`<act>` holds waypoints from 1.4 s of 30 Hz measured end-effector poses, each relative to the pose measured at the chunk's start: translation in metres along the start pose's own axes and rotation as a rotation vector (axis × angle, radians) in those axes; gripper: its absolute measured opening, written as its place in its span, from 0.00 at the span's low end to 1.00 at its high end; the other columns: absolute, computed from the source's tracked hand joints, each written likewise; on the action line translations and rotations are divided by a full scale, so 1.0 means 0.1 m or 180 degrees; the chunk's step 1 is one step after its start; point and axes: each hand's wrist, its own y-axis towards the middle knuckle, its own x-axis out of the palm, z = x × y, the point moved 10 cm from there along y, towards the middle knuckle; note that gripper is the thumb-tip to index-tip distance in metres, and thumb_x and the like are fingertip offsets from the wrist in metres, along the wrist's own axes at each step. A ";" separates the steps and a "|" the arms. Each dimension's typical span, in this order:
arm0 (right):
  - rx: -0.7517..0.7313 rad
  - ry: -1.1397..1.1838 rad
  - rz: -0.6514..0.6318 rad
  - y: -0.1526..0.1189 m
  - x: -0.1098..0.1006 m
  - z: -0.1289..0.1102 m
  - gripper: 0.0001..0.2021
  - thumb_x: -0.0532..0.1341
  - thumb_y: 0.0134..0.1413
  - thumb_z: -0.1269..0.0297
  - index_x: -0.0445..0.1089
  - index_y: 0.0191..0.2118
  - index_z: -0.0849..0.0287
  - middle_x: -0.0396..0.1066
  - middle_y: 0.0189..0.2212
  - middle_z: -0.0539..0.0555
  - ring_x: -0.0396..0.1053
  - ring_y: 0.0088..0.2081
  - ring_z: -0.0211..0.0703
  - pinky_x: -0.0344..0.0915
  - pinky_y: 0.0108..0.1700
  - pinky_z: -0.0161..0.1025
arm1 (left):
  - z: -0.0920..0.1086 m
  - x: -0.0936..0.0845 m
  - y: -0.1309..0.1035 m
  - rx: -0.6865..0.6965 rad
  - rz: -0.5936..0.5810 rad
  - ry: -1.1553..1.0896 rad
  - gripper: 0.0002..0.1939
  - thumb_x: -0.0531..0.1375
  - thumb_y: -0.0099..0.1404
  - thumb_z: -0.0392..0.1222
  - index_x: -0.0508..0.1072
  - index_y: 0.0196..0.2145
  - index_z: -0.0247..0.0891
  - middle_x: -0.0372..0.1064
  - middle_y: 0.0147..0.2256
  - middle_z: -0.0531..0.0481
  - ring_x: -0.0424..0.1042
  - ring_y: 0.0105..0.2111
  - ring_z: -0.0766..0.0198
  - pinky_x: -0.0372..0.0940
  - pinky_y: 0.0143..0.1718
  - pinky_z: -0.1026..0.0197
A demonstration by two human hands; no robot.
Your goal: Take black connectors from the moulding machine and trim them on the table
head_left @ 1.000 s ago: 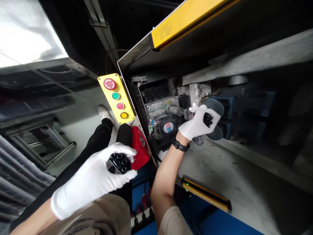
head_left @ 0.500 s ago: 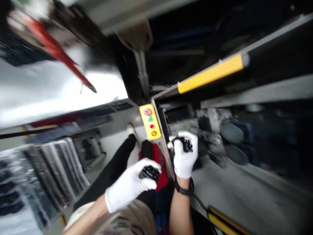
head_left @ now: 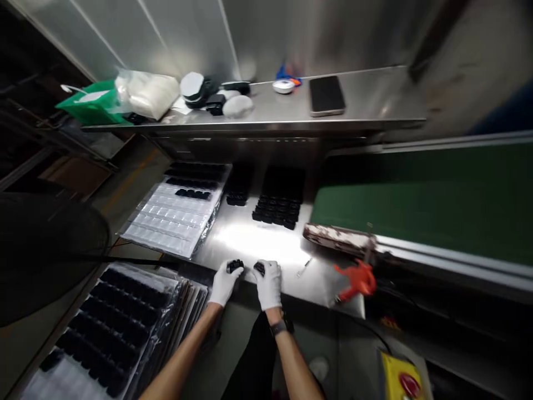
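Observation:
White gloves cover both hands at the front edge of the metal table [head_left: 250, 242]. My left hand [head_left: 224, 284] is closed round some small black parts [head_left: 235, 266]. Close beside it, my right hand [head_left: 268, 284] is closed on another black part [head_left: 260, 268]. Beyond the hands, rows of black parts [head_left: 277, 208] stand on the table, with a smaller group [head_left: 237, 198] to their left. A clear plastic tray [head_left: 166, 218] at the left holds black parts in its far rows.
A steel shelf [head_left: 375, 100] at the back bears a phone [head_left: 327, 95] and a green bag [head_left: 94, 104]. A green conveyor belt [head_left: 433, 194] lies right, near a red-handled tool [head_left: 357, 279]. Filled trays [head_left: 112, 325] are stacked lower left.
The view has swung from the machine side and floor to the table. Both hands still hold black parts and are now closer together over the table's front edge.

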 end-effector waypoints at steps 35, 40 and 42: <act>-0.0122 -0.1480 0.1316 1.51 0.73 -0.28 0.17 0.57 0.75 0.71 0.79 0.60 0.58 0.74 0.64 0.66 0.74 0.61 0.56 0.70 0.62 0.54 | 0.86 0.55 2.16 0.2052 -0.0730 0.0742 0.07 0.65 0.75 0.36 0.80 0.37 0.41 0.80 0.37 0.48 0.77 0.37 0.56 0.70 0.43 0.54; 0.0089 -0.2131 0.0830 1.58 0.43 -0.23 0.21 0.55 0.75 0.70 0.79 0.64 0.54 0.73 0.67 0.64 0.76 0.53 0.55 0.70 0.58 0.53 | 1.24 0.98 1.88 0.2537 -0.1505 0.1568 0.21 0.63 0.78 0.36 0.74 0.66 0.43 0.76 0.64 0.43 0.78 0.56 0.49 0.71 0.53 0.50; 0.0052 -0.2152 0.0663 1.63 0.36 -0.29 0.21 0.55 0.76 0.70 0.78 0.66 0.53 0.73 0.67 0.63 0.75 0.54 0.54 0.69 0.59 0.53 | 1.26 1.02 1.93 0.2499 -0.1533 0.1902 0.23 0.64 0.78 0.39 0.72 0.68 0.43 0.78 0.60 0.42 0.79 0.52 0.48 0.70 0.50 0.50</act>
